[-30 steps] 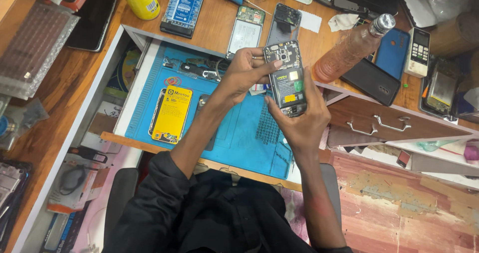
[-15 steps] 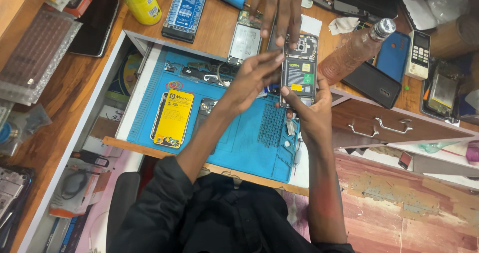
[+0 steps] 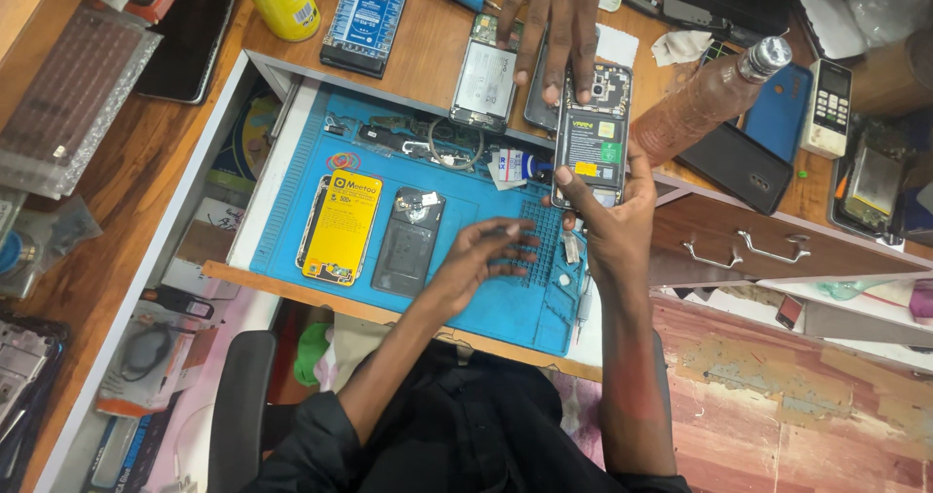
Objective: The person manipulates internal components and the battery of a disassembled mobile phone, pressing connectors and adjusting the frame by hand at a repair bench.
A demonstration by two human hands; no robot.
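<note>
Right hand (image 3: 610,223) gripping opened phone (image 3: 590,141), back cover already off, battery exposed; other person's hand (image 3: 554,17) touching it. Left hand (image 3: 491,255) open, empty, above blue mat (image 3: 466,303). Reassembly pending.

A yellow rectangular package (image 3: 341,228) lies on the blue mat (image 3: 486,303); a dark-screened phone (image 3: 185,38) rests upper left.

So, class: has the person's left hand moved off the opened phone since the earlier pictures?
Yes. The left hand has dropped from the opened phone to the blue mat; the right hand holds the phone alone.
</note>
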